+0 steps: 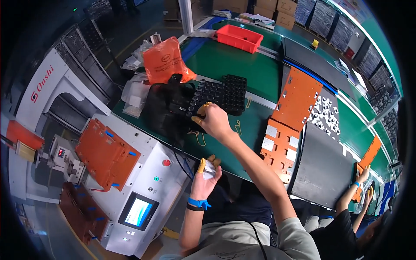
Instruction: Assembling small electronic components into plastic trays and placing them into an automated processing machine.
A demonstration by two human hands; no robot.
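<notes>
My left hand (pixel 205 175), with yellow finger covers on some fingertips, is held palm up near the table's front edge. Its fingers curl round a small whitish flat piece (pixel 209 169). My right hand (pixel 213 120) reaches across to the near edge of a black tray with rows of round pockets (pixel 207 93). Its covered fingertips are pinched together there, and whatever lies between them is hidden. Another black pocketed tray (pixel 234 93) stands against the first on its right. Loose yellow bands (pixel 200 138) lie on the green table just below my right hand.
Left of the trays sit a black bag-like bundle (pixel 162 108) and an orange plastic bag (pixel 167 60). A white machine with a screen (pixel 138 211) and orange plate (pixel 108 154) stands at left. Right are an orange slotted board (pixel 279 145), small white parts (pixel 325 115) and a co-worker's hands (pixel 364 175).
</notes>
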